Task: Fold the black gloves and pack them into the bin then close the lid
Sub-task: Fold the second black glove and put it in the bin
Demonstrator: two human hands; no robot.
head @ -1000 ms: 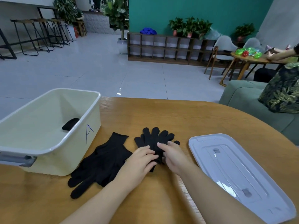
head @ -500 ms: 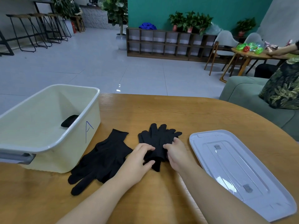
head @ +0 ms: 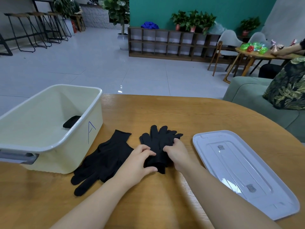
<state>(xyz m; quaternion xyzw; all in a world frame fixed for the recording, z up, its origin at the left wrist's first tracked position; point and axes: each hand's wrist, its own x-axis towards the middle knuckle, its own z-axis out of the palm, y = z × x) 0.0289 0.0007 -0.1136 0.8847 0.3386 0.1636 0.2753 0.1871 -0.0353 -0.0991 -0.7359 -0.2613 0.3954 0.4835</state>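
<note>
Head view, looking down at a wooden table: both hands work on a stacked pair of black gloves lying at the table's middle, glove fingers pointing to the far side. Left hand has its fingers curled over the near left edge of that pair, with the thumb against the cuff end, gripping the fabric. Right hand grips the pair's right edge, fingers bent into the cloth. The two hands sit close together, nearly touching across the gloves.

Just left of them lies a second pair of black gloves, flat and unfolded, cuff toward the far side and fingers toward the near left, its fingertips close to the base of the bin. The cream bin stands open at the left of the table, marked with a blue letter A on its right wall. Inside it, against the right wall, rests a folded black glove bundle, partly hidden by the rim.

The grey lid lies flat on the table at the right, well apart from the bin
</note>
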